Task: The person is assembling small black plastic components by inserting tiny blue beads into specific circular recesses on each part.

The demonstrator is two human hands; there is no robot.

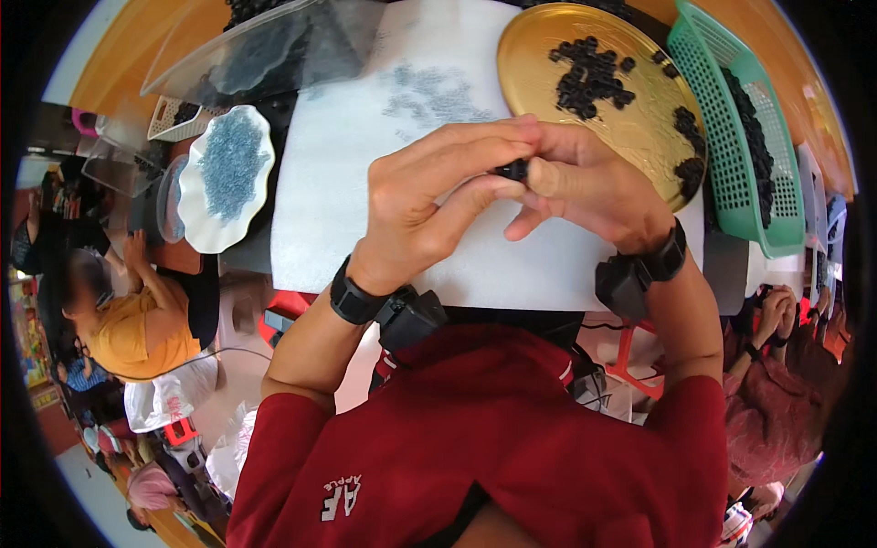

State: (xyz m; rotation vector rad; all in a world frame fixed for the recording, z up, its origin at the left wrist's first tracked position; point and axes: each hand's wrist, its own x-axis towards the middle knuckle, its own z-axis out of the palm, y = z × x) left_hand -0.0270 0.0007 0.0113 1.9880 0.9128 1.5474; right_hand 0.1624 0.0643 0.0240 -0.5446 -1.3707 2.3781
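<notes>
Above the white foam sheet point(338, 183), my two hands meet around a small black part point(514, 170). My left hand point(429, 187) pinches it between thumb and fingers. From the other side, my right hand point(594, 183) closes thumb and finger on the same part, its lower fingers curled loosely. The part is mostly covered by fingertips, so its exact kind does not show. Beyond my hands, many tiny clear bits point(425, 96) lie scattered on the sheet. Similar black parts point(589, 78) sit in a loose pile on the round gold tray point(525, 50) at the right.
A white scalloped dish point(219, 239) of small bluish-clear pieces stands at the left. A clear plastic bin point(274, 55) with dark contents is at the far left. The green basket point(781, 183) at the right holds black parts. Other people sit on both sides, one in a yellow shirt point(137, 333).
</notes>
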